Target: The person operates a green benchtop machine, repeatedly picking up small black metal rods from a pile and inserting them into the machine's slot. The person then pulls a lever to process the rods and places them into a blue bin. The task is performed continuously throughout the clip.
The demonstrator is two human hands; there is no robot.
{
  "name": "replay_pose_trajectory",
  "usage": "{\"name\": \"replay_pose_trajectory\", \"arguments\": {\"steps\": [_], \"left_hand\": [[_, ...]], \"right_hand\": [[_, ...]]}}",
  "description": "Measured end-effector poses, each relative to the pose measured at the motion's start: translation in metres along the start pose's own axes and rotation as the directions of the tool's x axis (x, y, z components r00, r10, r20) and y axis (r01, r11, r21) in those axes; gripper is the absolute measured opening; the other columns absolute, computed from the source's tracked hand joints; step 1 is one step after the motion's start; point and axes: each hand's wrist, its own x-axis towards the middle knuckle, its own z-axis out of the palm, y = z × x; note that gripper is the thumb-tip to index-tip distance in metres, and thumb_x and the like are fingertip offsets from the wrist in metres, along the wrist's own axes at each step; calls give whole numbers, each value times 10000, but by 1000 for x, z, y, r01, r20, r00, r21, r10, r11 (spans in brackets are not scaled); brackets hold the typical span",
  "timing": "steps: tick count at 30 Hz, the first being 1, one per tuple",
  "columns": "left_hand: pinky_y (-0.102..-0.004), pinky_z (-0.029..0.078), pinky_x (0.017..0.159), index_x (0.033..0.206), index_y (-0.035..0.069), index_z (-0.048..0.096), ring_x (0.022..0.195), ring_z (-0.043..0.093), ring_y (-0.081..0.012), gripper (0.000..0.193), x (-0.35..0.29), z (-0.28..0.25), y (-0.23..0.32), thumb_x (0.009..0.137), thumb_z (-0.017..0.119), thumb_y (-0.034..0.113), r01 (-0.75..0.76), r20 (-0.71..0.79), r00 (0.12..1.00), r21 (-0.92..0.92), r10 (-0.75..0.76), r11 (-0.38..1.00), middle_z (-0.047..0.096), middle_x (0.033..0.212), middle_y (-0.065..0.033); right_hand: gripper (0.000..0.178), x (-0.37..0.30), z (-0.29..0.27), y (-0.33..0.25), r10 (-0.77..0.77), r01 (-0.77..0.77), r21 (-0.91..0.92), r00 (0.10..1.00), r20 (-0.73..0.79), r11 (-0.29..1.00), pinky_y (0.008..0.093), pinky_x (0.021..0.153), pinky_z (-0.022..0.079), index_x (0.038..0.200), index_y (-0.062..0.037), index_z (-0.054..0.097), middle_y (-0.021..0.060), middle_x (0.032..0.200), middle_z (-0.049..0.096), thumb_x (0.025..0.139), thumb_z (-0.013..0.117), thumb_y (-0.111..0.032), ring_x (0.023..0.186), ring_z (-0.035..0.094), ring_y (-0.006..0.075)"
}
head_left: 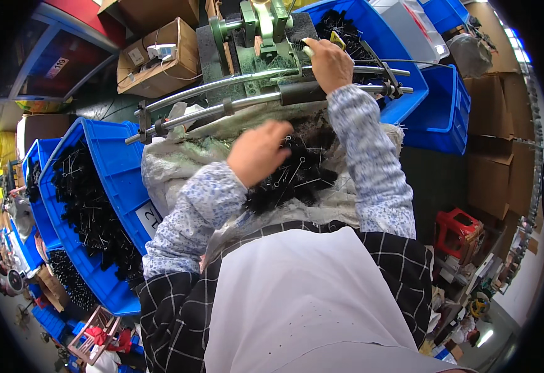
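A pile of black wire brushes (297, 180) with thin looped metal stems lies on a dirty pale cloth (179, 163) over my lap. Above its left side is my left hand (261, 152), blurred by motion, so whether its fingers hold a brush cannot be made out. My right hand (332, 64) reaches to the green machine (266, 37), its fingers bent together, with a pale yellowish wrap or piece at the fingertips. Just left of them shows a small dark bristly piece (297, 45). What those fingers grip is hidden.
Two metal rails (250, 102) cross before the machine. To the left stands a blue bin (119, 186) filled with black brushes; another blue bin (384, 37) with brushes stands back right. A cardboard box (160, 62) sits back left, and a red stool (455, 233) at right.
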Motion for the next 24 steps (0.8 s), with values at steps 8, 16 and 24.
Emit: {"name": "replay_pose_trajectory", "arguments": {"steps": [8,16,24], "left_hand": [[-386,465,702,1114,55,481,789,600,-289,427,-3,27,5,717,627,115,-33,324,945,224,-42,974,604,817,-121],[-385,463,659,1102,59,479,710,587,-290,444,-11,17,15,671,584,58,-42,262,965,197,-11,979,579,765,-108],[-388,462,658,973,53,574,710,567,-303,319,-24,-19,19,654,579,52,-39,137,990,49,32,998,540,835,-124]], "right_hand": [[228,18,30,16,21,-18,-39,997,79,999,370,731,504,1022,-153,652,86,852,641,824,538,-148,844,626,246],[235,20,29,12,14,-9,-53,996,91,999,371,738,509,1025,-153,654,90,866,649,807,568,-134,827,634,246],[273,31,39,25,-25,36,-61,985,170,998,386,901,353,1051,-218,648,16,980,636,803,570,-136,957,504,203]]}}
